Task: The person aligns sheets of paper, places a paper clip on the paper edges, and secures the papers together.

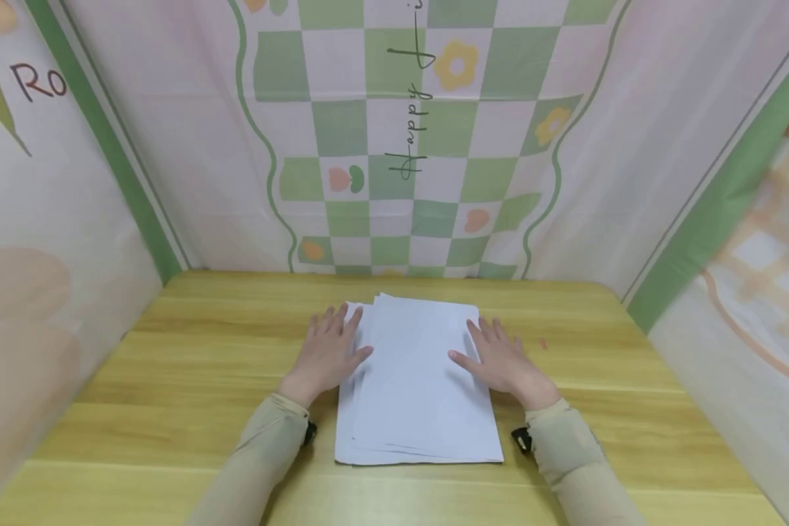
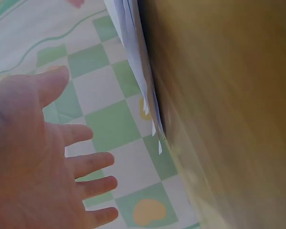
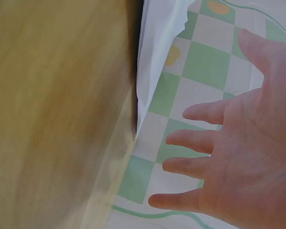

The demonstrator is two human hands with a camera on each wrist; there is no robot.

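Observation:
A stack of white paper sheets (image 1: 424, 380) lies on the wooden table, its sheets slightly fanned, with uneven edges along the left and bottom. My left hand (image 1: 329, 354) hovers at the stack's left edge, fingers straight and spread. On the other side, my right hand (image 1: 500, 358) hovers by the right edge with its fingers spread too. Both palms face down, and neither hand holds anything. The left wrist view shows the left palm (image 2: 33, 152) apart from the paper's edge (image 2: 133, 52). In the right wrist view, a gap separates the right palm (image 3: 257, 148) from the sheets (image 3: 155, 52).
The wooden table (image 1: 191, 365) reaches back to a hanging curtain (image 1: 394, 131) with green and white checks. Printed cloths (image 1: 39, 256) hang on the left and right sides. A small reddish mark (image 1: 543, 343) shows on the table beyond the right hand.

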